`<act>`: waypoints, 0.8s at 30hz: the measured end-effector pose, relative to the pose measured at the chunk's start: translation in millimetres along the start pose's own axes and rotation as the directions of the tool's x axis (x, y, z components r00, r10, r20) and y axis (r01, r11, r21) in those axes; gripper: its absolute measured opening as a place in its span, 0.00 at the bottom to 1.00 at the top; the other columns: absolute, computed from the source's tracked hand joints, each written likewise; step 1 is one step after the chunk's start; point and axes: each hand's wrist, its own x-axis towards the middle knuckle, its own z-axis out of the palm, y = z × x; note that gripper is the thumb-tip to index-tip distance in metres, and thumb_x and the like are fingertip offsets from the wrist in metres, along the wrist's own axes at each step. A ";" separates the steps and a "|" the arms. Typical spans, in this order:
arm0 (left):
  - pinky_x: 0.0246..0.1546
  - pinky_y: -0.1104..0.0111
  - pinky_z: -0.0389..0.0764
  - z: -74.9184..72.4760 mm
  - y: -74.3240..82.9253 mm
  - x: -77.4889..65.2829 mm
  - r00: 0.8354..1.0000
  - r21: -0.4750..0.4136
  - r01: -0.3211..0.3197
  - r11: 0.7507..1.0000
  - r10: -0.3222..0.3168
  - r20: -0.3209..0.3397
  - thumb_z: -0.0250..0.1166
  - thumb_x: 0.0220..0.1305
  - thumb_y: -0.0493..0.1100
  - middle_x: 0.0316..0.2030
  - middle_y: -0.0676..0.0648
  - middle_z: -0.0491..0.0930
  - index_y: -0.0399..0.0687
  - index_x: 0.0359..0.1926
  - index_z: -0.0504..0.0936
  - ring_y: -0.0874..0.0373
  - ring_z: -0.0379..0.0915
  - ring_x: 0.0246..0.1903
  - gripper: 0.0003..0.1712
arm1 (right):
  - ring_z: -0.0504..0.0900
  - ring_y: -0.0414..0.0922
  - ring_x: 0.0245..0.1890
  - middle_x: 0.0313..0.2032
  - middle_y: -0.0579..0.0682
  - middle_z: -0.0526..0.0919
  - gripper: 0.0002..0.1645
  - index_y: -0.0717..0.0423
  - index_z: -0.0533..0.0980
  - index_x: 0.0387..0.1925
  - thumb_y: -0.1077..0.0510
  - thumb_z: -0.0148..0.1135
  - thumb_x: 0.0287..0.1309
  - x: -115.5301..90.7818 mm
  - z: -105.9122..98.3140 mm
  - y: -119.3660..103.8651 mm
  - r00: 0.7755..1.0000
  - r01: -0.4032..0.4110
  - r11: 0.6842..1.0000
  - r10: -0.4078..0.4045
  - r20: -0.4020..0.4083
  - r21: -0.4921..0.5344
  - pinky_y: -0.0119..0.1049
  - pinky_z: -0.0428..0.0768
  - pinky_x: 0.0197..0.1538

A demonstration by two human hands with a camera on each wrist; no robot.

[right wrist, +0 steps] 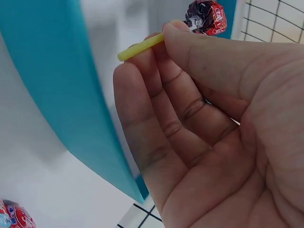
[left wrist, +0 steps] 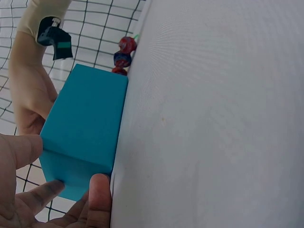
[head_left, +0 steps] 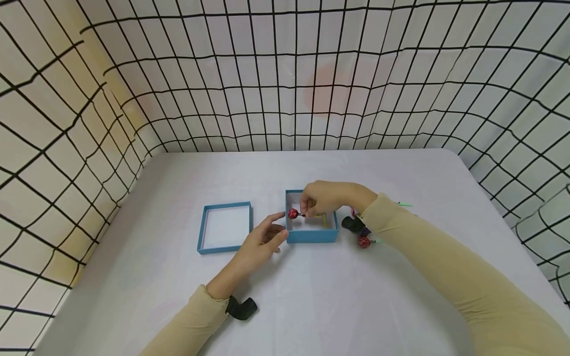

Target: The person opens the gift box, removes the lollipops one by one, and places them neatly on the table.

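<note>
My right hand [head_left: 322, 198] pinches a lollipop [right wrist: 206, 18] in a red and dark wrapper between thumb and fingers. Its yellow stick [right wrist: 140, 48] pokes out past the fingertips in the right wrist view. Hand and candy are at the opening of a blue box [head_left: 311, 237] with a white inside. Against the box's left side rest the fingers of my left hand [head_left: 262, 240], loosely spread. In the left wrist view its fingertips [left wrist: 99, 190] lie along the blue wall.
Left of the box lies a shallow blue-rimmed lid [head_left: 224, 227], white inside. More wrapped lollipops [head_left: 364, 242] lie on the white table [head_left: 347, 296] to the box's right, partly hidden by my right sleeve. Black netting [head_left: 294, 74] rises around the back and sides.
</note>
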 end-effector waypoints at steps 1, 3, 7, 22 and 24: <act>0.42 0.63 0.84 -0.1 0.1 -0.1 1.000 0.001 -0.004 1.000 0.004 0.001 0.59 0.75 0.50 0.57 0.41 0.79 0.59 0.74 0.64 0.50 0.81 0.48 0.30 | 0.77 0.40 0.32 0.34 0.46 0.84 0.05 0.56 0.83 0.39 0.59 0.65 0.66 -1.2 -1.3 0.4 1.000 0.004 1.000 -0.004 -0.005 0.003 0.30 0.77 0.37; 0.42 0.63 0.84 -0.2 0.1 -0.2 1.000 0.004 -0.011 1.000 0.011 0.005 0.59 0.75 0.50 0.57 0.40 0.79 0.58 0.74 0.64 0.49 0.81 0.48 0.30 | 0.77 0.40 0.33 0.35 0.46 0.84 0.06 0.57 0.83 0.40 0.59 0.64 0.67 -4.9 -4.8 0.1 1.000 0.016 1.000 -0.015 -0.018 0.004 0.31 0.78 0.37; 0.42 0.63 0.84 -0.1 0.0 -0.2 1.000 0.007 -0.009 1.000 0.009 0.004 0.59 0.75 0.50 0.57 0.40 0.79 0.57 0.74 0.64 0.49 0.81 0.48 0.30 | 0.79 0.40 0.34 0.37 0.49 0.86 0.06 0.57 0.83 0.41 0.59 0.64 0.67 -12.5 -11.6 -0.1 0.999 0.031 0.999 -0.030 -0.044 0.018 0.32 0.79 0.39; 0.43 0.63 0.84 1.2 1.1 -0.5 1.000 0.005 0.008 1.000 -0.008 -0.006 0.59 0.74 0.50 0.58 0.43 0.79 0.57 0.74 0.64 0.51 0.81 0.47 0.31 | 0.81 0.43 0.35 0.39 0.49 0.86 0.04 0.50 0.82 0.40 0.59 0.62 0.69 -57.7 -26.2 27.8 0.991 0.020 0.999 -0.014 -0.133 0.044 0.36 0.81 0.40; 0.43 0.63 0.84 1.0 1.0 -0.7 1.000 0.003 0.006 1.000 -0.006 -0.005 0.59 0.74 0.50 0.58 0.43 0.79 0.57 0.74 0.64 0.51 0.81 0.48 0.31 | 0.81 0.45 0.35 0.37 0.48 0.85 0.04 0.51 0.82 0.40 0.59 0.62 0.69 -64.0 -25.9 32.2 0.991 0.012 0.999 -0.006 -0.135 0.047 0.36 0.81 0.40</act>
